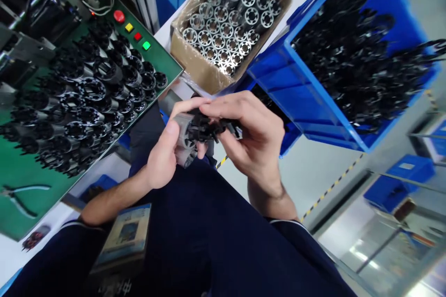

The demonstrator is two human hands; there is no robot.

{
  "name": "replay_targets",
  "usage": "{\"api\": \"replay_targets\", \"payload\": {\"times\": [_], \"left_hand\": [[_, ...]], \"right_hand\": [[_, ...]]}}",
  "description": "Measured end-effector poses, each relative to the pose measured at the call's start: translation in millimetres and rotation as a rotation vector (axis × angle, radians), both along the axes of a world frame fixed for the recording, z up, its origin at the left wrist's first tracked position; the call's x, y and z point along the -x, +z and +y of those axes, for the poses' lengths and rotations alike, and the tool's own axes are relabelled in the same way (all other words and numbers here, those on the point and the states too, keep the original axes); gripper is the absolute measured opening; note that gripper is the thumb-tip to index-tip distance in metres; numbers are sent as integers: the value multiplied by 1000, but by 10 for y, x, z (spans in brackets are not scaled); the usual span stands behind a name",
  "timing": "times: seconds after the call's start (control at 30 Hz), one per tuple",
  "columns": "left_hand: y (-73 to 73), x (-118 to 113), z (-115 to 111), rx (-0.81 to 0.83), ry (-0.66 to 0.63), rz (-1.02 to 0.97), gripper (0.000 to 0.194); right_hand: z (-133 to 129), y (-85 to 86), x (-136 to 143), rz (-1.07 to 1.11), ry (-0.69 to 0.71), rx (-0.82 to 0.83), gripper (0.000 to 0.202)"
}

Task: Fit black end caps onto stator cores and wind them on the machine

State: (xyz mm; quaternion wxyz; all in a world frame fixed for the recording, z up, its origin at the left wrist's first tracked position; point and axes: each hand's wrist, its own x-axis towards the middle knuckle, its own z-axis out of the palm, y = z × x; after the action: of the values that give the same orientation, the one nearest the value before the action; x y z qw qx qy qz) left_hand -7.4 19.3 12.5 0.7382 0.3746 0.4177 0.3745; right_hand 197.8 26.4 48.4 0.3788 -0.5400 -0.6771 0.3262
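Observation:
In front of my body, my left hand (pixel 163 155) is wrapped round grey slotted metal cylinders (pixel 182 135); two seem to show, one below the other. My right hand (pixel 256 132) comes in from the right with its fingers curled over black plastic slotted pieces (pixel 218 128). These black pieces meet the open end of the upper cylinder. Whether they are seated inside it cannot be made out, as the fingers cover part of them.
An open cardboard box (pixel 198 72) holds upright metal cylinders. A blue bin (pixel 296 62) of black plastic pieces stands at the right. On the green machine table (pixel 17 171) are many cylinders with black inserts, cutting pliers (pixel 28 189) and lit buttons (pixel 146 45).

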Motion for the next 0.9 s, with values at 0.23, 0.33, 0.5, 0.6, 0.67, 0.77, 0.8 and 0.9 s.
{"api": "replay_targets", "payload": {"times": [0.23,0.33,0.5,0.6,0.67,0.77,0.8,0.9], "left_hand": [[-19,-76,-11,-29,61,-207,56],[-48,-103,-8,-20,74,-230,54],[-100,-77,-9,-45,110,-215,61],[-147,-59,-18,-163,24,-199,59],[-178,-52,-23,-200,-3,-185,57],[-204,-41,-9,-220,-27,-204,58],[-207,-35,3,-222,-18,-202,59],[-215,-7,41,-204,26,-124,63]], "right_hand": [[-73,-90,-47,85,15,-214,38],[-99,-77,-32,93,13,-217,30],[-142,-53,-75,44,-4,-208,24],[-146,-92,-63,23,7,-257,22],[-152,-137,-18,9,-10,-246,20],[-182,-195,83,13,-81,-194,16],[-194,-203,113,16,-93,-189,17],[-214,-174,156,10,-80,-222,24]]}}
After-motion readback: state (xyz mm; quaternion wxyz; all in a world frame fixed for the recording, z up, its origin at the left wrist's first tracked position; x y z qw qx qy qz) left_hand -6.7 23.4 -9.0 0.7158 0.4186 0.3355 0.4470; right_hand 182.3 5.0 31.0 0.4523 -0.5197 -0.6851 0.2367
